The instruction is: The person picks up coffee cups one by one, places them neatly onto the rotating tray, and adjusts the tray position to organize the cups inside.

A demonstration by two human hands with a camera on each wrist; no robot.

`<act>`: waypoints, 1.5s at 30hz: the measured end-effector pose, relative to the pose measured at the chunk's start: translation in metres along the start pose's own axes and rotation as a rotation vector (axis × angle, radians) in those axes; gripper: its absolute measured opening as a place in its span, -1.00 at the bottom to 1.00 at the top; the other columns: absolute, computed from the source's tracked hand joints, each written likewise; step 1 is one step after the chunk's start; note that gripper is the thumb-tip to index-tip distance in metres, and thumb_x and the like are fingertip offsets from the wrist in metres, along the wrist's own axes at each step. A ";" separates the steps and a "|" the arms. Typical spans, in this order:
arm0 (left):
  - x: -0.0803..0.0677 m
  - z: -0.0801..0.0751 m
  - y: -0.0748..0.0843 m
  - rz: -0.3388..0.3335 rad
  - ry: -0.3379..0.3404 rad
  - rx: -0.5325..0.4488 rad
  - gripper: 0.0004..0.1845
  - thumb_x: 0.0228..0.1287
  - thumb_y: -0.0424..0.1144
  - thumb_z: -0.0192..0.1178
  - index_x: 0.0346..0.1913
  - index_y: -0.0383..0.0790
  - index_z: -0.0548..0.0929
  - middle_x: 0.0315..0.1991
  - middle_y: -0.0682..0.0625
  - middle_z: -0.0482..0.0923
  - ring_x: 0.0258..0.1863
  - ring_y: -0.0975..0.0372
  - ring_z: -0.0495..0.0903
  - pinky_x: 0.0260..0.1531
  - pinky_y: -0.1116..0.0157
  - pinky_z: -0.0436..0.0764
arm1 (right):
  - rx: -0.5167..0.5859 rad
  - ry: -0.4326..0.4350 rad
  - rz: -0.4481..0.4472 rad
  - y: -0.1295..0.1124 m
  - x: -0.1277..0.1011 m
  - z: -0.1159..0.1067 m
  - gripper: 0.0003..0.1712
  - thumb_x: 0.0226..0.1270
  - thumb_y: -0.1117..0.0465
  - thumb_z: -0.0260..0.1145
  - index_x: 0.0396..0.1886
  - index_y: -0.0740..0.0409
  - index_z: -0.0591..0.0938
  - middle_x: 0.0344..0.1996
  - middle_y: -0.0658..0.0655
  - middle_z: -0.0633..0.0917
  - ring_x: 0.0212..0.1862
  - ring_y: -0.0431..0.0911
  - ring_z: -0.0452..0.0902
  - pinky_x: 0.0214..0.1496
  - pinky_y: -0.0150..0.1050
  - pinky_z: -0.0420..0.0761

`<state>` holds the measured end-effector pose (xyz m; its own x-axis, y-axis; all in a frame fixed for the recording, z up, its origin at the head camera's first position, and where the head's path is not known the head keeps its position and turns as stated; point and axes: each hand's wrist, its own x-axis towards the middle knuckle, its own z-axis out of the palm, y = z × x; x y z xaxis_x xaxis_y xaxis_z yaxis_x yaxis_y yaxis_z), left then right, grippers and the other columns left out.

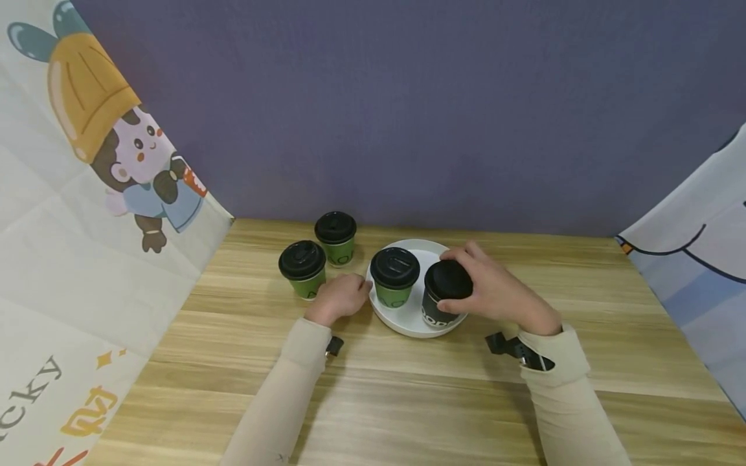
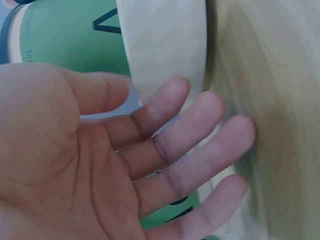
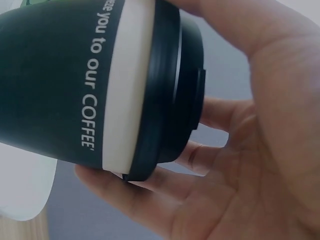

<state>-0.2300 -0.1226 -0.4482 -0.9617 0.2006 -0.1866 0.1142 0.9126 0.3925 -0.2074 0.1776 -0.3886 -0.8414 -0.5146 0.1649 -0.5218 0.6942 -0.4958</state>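
Note:
My right hand (image 1: 492,291) grips a black paper coffee cup (image 1: 438,312) by its lidded upper part, thumb on the near side and fingers on the far side. White lettering shows on this cup (image 3: 55,85) in the right wrist view. It is at the right side of a round white plate (image 1: 402,323); whether its base touches cannot be told. A green coffee cup (image 1: 393,294) with a black lid stands on the plate's left side. My left hand (image 1: 340,298) is beside the plate's left rim, fingers loosely extended in the left wrist view, thumb and index finger close to the rim (image 2: 165,45).
Two more green coffee cups with black lids, a nearer one (image 1: 303,268) and a farther one (image 1: 337,238), stand on the wooden table (image 1: 408,401) left of the plate. A dark blue-grey panel (image 1: 408,116) rises behind; printed cloths (image 1: 52,259) hang at both sides.

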 end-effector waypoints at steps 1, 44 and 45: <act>0.000 -0.001 0.000 0.001 -0.004 0.002 -0.52 0.62 0.02 -0.13 -0.51 -0.06 0.50 -0.54 0.00 0.45 -0.51 0.14 0.46 -0.51 0.21 0.39 | 0.003 -0.004 -0.002 -0.001 0.000 0.001 -0.13 0.01 -0.09 0.66 0.29 0.07 0.51 0.10 0.17 0.48 0.06 0.10 0.55 0.14 0.09 0.57; -0.005 -0.008 -0.007 0.045 -0.044 0.020 -0.59 0.63 -0.02 -0.10 -0.36 -0.10 0.61 -0.50 -0.03 0.45 -0.44 0.11 0.50 -0.36 0.17 0.47 | 0.024 -0.028 0.076 -0.023 0.005 0.011 -0.14 0.39 -0.34 0.27 0.46 0.08 0.35 0.21 0.17 0.41 0.21 0.13 0.50 0.13 0.12 0.58; -0.005 -0.008 -0.007 0.043 -0.034 0.016 -0.59 0.64 -0.03 -0.10 -0.36 -0.10 0.60 -0.50 -0.03 0.45 -0.45 0.11 0.49 -0.38 0.17 0.46 | 0.033 -0.008 0.074 -0.021 0.005 0.009 -0.22 0.47 -0.29 0.22 0.44 0.09 0.35 0.20 0.18 0.43 0.22 0.14 0.49 0.14 0.13 0.57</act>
<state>-0.2278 -0.1328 -0.4430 -0.9468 0.2517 -0.2007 0.1596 0.9084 0.3864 -0.1993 0.1562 -0.3858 -0.8762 -0.4669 0.1200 -0.4533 0.7134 -0.5344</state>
